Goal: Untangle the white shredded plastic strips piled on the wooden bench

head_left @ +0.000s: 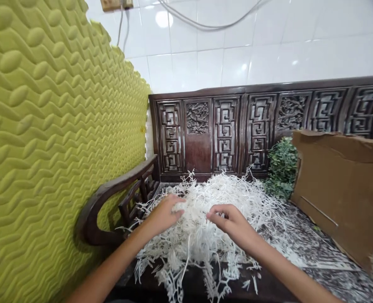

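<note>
Because the white branching sprigs (205, 231) lie tangled in a loose heap on the carved wooden bench (198, 153), slow, small-bundle handling near the stems seems best, to limit snagging and snapped tips. Head view: left hand (165, 213) open at the heap, thumb apart from fingers; right hand (233, 219) curled, thumb near forefinger, whether pinching a strand cannot be told. Curved armrest (93, 210) crowds the left side and sprigs overhang the front edge, both likely snag points; green foliage (283, 164) and a cardboard piece (341, 189) limit room at right.
</note>
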Demonstrator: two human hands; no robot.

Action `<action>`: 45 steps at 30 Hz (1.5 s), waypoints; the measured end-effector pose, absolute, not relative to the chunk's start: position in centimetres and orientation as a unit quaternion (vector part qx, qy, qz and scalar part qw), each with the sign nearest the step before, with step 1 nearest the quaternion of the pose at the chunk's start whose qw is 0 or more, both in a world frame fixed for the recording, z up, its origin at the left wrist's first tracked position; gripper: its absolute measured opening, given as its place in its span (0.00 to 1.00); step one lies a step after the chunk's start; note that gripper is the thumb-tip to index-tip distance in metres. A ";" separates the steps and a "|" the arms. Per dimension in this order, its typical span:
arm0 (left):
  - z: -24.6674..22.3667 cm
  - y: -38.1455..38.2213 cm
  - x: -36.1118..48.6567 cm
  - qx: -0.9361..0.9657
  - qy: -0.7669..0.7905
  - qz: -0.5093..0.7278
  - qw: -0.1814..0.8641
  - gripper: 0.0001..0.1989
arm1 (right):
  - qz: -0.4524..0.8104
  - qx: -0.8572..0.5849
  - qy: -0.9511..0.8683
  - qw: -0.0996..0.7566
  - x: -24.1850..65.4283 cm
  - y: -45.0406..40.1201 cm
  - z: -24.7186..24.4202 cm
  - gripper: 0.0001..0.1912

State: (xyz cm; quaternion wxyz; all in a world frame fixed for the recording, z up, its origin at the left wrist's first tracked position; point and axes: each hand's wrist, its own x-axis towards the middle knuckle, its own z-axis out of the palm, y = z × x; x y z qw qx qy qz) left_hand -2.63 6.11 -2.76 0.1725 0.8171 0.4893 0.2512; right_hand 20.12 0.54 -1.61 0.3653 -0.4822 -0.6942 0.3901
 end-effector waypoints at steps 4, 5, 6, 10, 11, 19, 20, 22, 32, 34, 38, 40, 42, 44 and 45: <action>-0.3 3.9 0.4 0.837 0.387 0.245 0.301 0.19 | 0.391 -0.477 -0.678 0.400 20.0 0.8 -1.8 0.17; 0.0 3.5 1.0 0.839 0.376 0.245 0.307 0.20 | 0.390 -0.469 -0.682 0.403 20.0 0.8 -2.0 0.18; 0.2 3.2 1.5 0.842 0.371 0.246 0.305 0.20 | 0.390 -0.460 -0.687 0.406 20.1 0.9 -2.2 0.18; -0.6 3.1 2.5 0.847 0.376 0.236 0.293 0.21 | 0.395 -0.444 -0.692 0.411 20.5 1.3 -3.1 0.17; -0.8 3.2 2.5 0.847 0.374 0.236 0.294 0.20 | 0.398 -0.446 -0.689 0.410 20.5 1.3 -3.2 0.17; -0.8 3.3 2.6 0.840 0.369 0.272 0.292 0.18 | 0.381 -0.442 -0.723 0.370 20.1 -0.1 -2.2 0.19; -0.8 3.2 2.6 0.840 0.372 0.273 0.285 0.18 | 0.383 -0.447 -0.722 0.364 20.0 -0.2 -2.0 0.19; -1.0 3.2 2.5 0.843 0.381 0.267 0.270 0.17 | 0.391 -0.453 -0.721 0.350 19.8 -0.4 -2.0 0.19; -1.3 3.7 1.7 0.861 0.394 0.234 0.219 0.17 | 0.406 -0.496 -0.694 0.327 19.7 0.4 -2.7 0.18; -1.3 3.7 1.6 0.862 0.396 0.233 0.215 0.17 | 0.395 -0.499 -0.696 0.333 19.7 0.4 -2.6 0.18; -1.4 3.8 1.6 0.866 0.394 0.225 0.210 0.17 | 0.379 -0.497 -0.707 0.330 19.8 0.5 -2.8 0.19; -1.5 3.8 1.7 0.865 0.398 0.223 0.206 0.17 | 0.383 -0.494 -0.711 0.322 19.9 0.6 -3.0 0.18; -1.7 3.8 1.8 0.863 0.403 0.224 0.206 0.17 | 0.386 -0.492 -0.714 0.314 20.0 0.6 -3.3 0.16; -1.8 3.9 1.9 0.861 0.405 0.227 0.207 0.17 | 0.384 -0.492 -0.717 0.311 20.1 0.6 -3.5 0.15; -1.9 3.9 1.9 0.860 0.406 0.229 0.208 0.17 | 0.382 -0.490 -0.719 0.311 20.1 0.6 -3.6 0.15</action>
